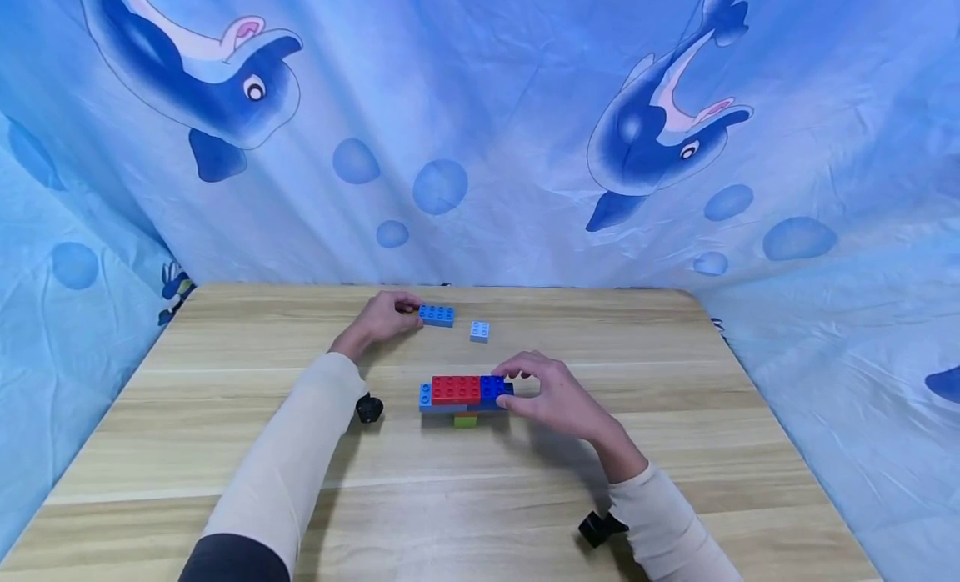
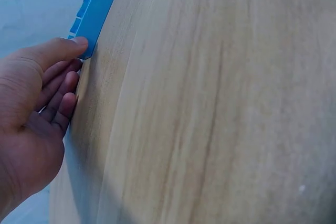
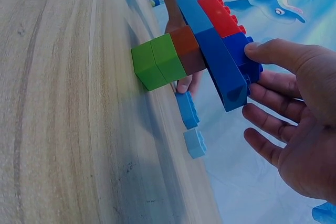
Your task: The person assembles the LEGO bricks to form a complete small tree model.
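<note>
My left hand (image 1: 384, 317) pinches one end of a blue building brick (image 1: 437, 315) with studs on top, far back on the table. In the left wrist view the thumb (image 2: 80, 44) lies along the brick's side, the other fingers behind it. My right hand (image 1: 558, 397) holds a dark blue brick (image 1: 492, 388) on a built stack between thumb and fingers. Beside that brick sits a red brick (image 1: 456, 388). Beneath them runs a row of a lighter blue brick (image 3: 194, 14) and a darker blue brick (image 3: 223, 69), carried by a column of a brown brick (image 3: 187, 50) and green bricks (image 3: 157, 61).
A small pale blue brick (image 1: 479, 331) lies on the wooden table (image 1: 420, 507), just right of the blue brick in the head view. Black wrist-worn devices (image 1: 369, 408) show at both sleeves. A blue curtain (image 1: 510, 107) with dolphins hangs behind the table.
</note>
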Action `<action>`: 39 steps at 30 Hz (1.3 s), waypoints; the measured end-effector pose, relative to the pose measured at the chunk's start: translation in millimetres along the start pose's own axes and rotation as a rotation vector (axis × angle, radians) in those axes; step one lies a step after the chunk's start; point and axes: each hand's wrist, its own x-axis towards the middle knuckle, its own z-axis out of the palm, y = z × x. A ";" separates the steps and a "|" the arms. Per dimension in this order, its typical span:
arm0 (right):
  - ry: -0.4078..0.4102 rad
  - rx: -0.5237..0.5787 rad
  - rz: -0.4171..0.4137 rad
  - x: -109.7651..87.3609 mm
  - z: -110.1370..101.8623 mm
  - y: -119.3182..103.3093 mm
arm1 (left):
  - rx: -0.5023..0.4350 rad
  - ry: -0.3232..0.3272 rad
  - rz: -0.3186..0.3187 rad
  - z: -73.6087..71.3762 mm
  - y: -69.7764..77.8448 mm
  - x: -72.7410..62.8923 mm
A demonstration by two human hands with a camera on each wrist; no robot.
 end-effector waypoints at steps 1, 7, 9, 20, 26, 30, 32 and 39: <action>0.000 0.000 -0.002 0.1 -0.1 -0.2 | 0.001 0.004 0.002 -0.3 0.2 -0.5; 0.001 -0.002 0.004 0.2 0.2 -1.1 | -0.005 0.025 0.010 -0.9 -1.8 -5.0; -0.003 0.004 0.007 0.6 0.9 -1.8 | -0.008 0.037 0.005 -2.1 -2.5 -9.4; -0.018 -0.001 0.008 0.0 1.1 -3.8 | -0.042 0.126 0.098 -11.0 41.0 -72.9; -0.007 -0.014 0.004 -0.8 -2.3 -3.5 | -0.020 0.162 0.184 2.3 70.1 -112.0; -0.010 0.009 0.013 -0.7 -2.5 -3.4 | -0.012 0.161 0.234 11.8 80.9 -129.2; -0.015 0.020 0.014 -0.3 -2.4 -3.4 | -0.026 0.156 0.261 16.1 84.7 -136.7; -0.019 0.024 0.001 1.0 -2.5 -0.6 | -0.031 0.122 0.298 29.7 87.2 -152.1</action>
